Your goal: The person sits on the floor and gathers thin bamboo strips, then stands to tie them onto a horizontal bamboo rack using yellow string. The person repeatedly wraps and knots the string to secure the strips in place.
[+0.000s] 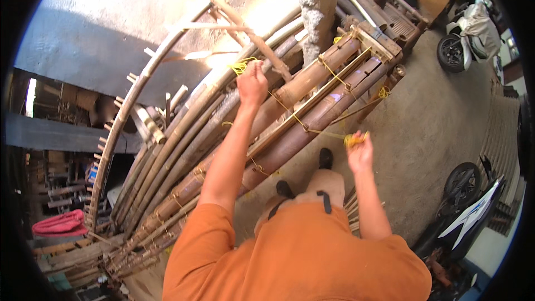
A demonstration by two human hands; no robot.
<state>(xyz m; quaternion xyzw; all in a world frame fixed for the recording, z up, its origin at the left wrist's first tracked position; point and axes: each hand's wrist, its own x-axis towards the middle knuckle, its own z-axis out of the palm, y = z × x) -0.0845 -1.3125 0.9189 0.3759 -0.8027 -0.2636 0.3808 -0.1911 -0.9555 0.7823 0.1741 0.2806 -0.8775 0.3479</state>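
Note:
My left hand [252, 85] is closed over the far side of a long bundle of bamboo poles, and yellow string [239, 67] bunches out beside its fingers. On the near side my right hand [361, 155] is also closed, gripping a wound hank of yellow string [352, 140]. A stretch of string runs from each hand to a brown bamboo pole [290, 147], meeting at a small tie on it. Beside that pole lies a thicker, lighter bamboo pole [312, 81]. More string is wrapped around the poles farther along.
Several long poles [209, 103] lean behind the bundle, beside a curved rack with pegs [117, 120]. A rough concrete post [317, 17] stands at the far side. Motorcycles [473, 39] are parked at right. Red cloth [58, 223] lies at lower left.

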